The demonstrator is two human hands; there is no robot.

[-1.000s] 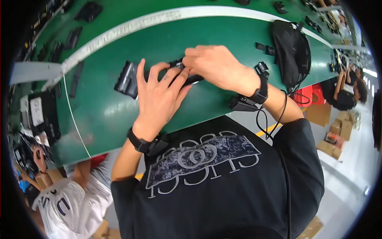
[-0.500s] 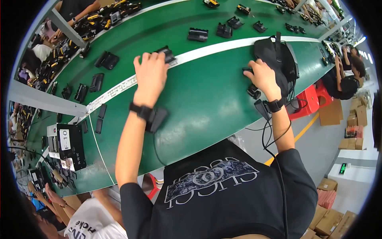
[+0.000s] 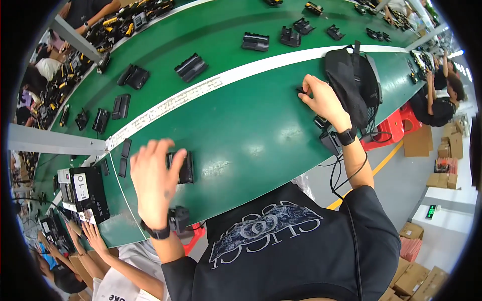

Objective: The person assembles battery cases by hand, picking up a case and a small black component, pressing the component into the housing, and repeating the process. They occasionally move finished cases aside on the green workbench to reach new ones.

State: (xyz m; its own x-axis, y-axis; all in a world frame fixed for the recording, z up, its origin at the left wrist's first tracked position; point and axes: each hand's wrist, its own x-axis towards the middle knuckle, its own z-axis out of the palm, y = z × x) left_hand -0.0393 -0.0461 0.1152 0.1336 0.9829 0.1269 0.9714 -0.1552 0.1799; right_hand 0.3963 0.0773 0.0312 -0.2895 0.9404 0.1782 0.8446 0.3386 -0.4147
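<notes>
My left hand (image 3: 152, 175) is over the near left of the green table, its fingers and thumb apart. A black plastic housing (image 3: 188, 169) lies beside it, partly covered by the thumb; I see no grip on it. Further right, my right hand (image 3: 324, 100) is bent into a pinch in front of a black backpack (image 3: 347, 83). A small dark piece (image 3: 300, 91) shows at its fingertips, too hidden to name. Across the white rail, another black housing (image 3: 191, 67) rests tilted on the green belt (image 3: 221, 30).
Several black housings, one of them a ridged housing (image 3: 255, 41), lie on the belt. A black-and-white box (image 3: 85, 193) stands left, near a co-worker's hands (image 3: 94, 240). Red stools (image 3: 384, 131) are at right. A black cable (image 3: 354, 236) hangs along my right arm.
My left hand has left the housing at the belt and come back toward me. That housing now lies uncovered, and another shows beside my hand. The right hand has shifted slightly left, fingers more pinched.
</notes>
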